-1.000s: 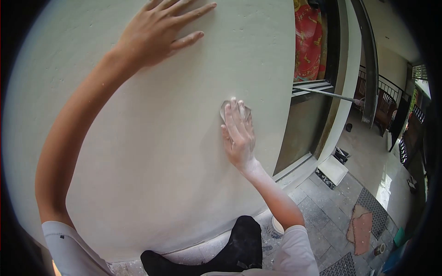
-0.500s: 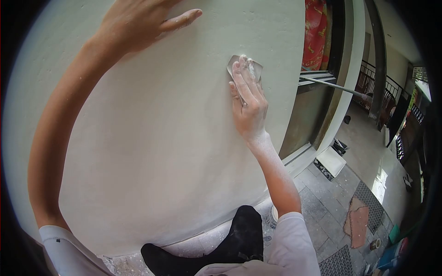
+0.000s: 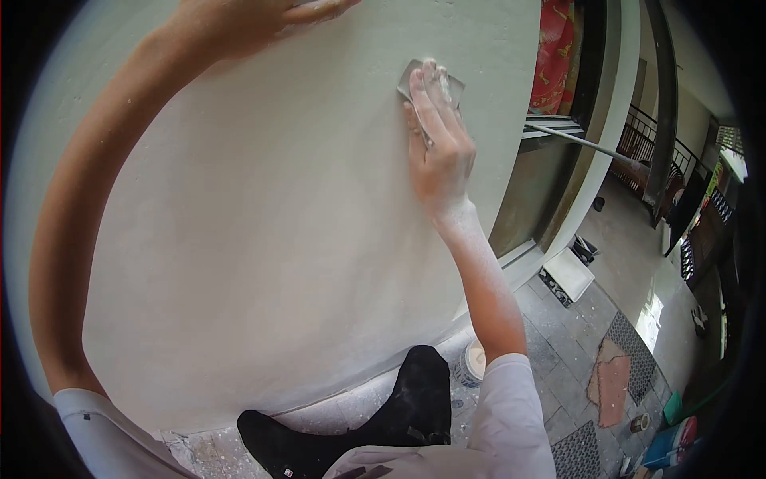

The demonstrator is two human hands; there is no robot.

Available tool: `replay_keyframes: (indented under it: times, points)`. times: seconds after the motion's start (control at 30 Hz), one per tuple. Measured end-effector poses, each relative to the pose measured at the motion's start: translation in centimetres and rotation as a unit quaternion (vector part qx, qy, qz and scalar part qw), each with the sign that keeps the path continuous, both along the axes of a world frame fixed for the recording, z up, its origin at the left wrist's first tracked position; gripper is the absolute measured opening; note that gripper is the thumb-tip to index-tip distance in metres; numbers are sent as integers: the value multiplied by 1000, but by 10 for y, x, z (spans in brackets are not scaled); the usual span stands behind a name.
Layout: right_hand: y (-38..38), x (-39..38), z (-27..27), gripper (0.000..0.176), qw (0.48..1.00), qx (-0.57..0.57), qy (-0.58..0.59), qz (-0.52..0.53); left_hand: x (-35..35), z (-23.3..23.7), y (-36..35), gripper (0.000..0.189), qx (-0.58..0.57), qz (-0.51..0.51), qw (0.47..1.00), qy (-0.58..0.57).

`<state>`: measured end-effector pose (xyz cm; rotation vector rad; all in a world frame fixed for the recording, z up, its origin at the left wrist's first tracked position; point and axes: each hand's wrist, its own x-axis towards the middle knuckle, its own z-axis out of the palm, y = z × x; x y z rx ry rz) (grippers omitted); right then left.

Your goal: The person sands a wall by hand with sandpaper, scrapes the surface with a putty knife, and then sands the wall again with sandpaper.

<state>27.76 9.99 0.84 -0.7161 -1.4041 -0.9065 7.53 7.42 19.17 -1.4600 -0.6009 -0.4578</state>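
A pale, plastered wall (image 3: 263, 231) fills most of the view. My right hand (image 3: 441, 152) presses a grey sheet of sandpaper (image 3: 408, 81) to it, the fingers laid together over the sheet and its corners showing around them. White dust coats those fingers and the forearm. At the top edge, my left hand (image 3: 247, 25) leans on the wall with its thumb stretched out; the other fingers are cut off by the frame.
Right of the wall is a window (image 3: 550, 144) with a red curtain and a pole (image 3: 582, 142) sticking out. Below stand a tub (image 3: 475, 361) by my foot, a white tray (image 3: 568, 275), pinkish board pieces (image 3: 613, 387) and mats (image 3: 578, 455) on dusty tiles.
My right hand has slid the sandpaper a little up the wall. My left hand now sits higher in view, more of it cut off. The tub shows more fully.
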Motion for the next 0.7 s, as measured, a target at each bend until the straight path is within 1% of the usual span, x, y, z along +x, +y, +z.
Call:
replay_keyframes:
  times: [0.03, 0.07, 0.13, 0.2, 0.23, 0.27, 0.3, 0.33, 0.37, 0.43, 0.47, 0.5, 0.53, 0.63, 0.67, 0.7]
  points:
    - [-2, -2, 27, 44, 1000, -1, 11, -6, -1, 1, 1, 64, 6, 1, 1000, 1]
    - [-2, -2, 25, 44, 1000, -3, 14, 1, -2, 2, 0, 64, 12, 4, 1000, 2]
    - [-3, -2, 5, 44, 1000, -8, 21, 10, -2, 0, -5, 64, -16, 16, 1000, -5]
    - [-3, 2, -51, 45, 999, -42, 11, -17, -3, 1, -7, 64, -25, 7, 1000, -3]
    - [-8, -1, -61, 45, 998, -60, 4, -26, -6, -1, -5, 64, -27, -1, 1000, 0]
    - [-2, 1, -50, 44, 999, -41, 0, -21, -8, -3, -3, 64, -30, -7, 1000, 4]
    - [-1, 2, -14, 44, 1000, -21, 0, -18, -8, -2, 1, 64, -24, -16, 1000, 12]
    - [0, 4, 10, 44, 1000, -2, -3, -16, -9, -1, 4, 64, -19, -26, 999, 17]
    - [2, 5, 18, 43, 1000, 0, 5, -11, -10, 1, 6, 64, -12, -33, 999, 21]
    - [3, -1, 28, 42, 1000, 2, 23, 1, -7, 0, -5, 64, -39, 0, 999, 6]
    - [-1, -3, 2, 41, 999, -23, 23, -5, -6, -1, -9, 64, -49, 11, 999, -3]
    - [-7, -6, -46, 41, 999, -46, 24, -13, -7, -1, -9, 65, -51, 6, 999, 2]
    - [-10, -8, -73, 41, 997, -71, 25, -20, -10, -2, -8, 65, -54, 3, 999, 8]
    - [-4, -2, -54, 39, 999, -28, 4, -21, -16, -10, -13, 66, -68, 17, 998, 6]
    - [0, -1, -25, 39, 1000, -14, 18, -18, -13, -11, -12, 66, -73, 21, 997, 4]
    - [1, -3, 19, 39, 999, 3, 29, -14, -11, -9, -11, 66, -68, 14, 998, 5]
